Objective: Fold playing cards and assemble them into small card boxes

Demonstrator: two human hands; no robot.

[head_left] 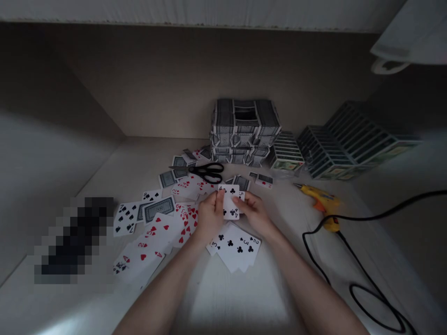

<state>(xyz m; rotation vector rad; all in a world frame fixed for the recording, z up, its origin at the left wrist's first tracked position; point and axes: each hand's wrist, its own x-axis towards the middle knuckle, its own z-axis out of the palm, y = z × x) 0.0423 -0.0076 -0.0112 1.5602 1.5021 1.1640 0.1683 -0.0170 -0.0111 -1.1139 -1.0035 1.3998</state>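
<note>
Left hand (211, 215) and right hand (257, 212) closed on the four of clubs (230, 203), thumbs at its face, a five (242, 194) peeking out at its right edge; loose clubs (234, 247) just nearer the wearer. Light edge grip, both cards squared, should keep corners true

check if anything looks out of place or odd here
The scissors lie on the loose cards, a slightly odd spot for them. At far left, a dark pixelated patch hides whatever is there.

Counted: black-handled metal scissors (195, 171), one; yellow glue gun (319, 196), one; grey-patterned boxy structure (245, 135), one; white playing cards (230, 204), uncountably overlapped.
</note>
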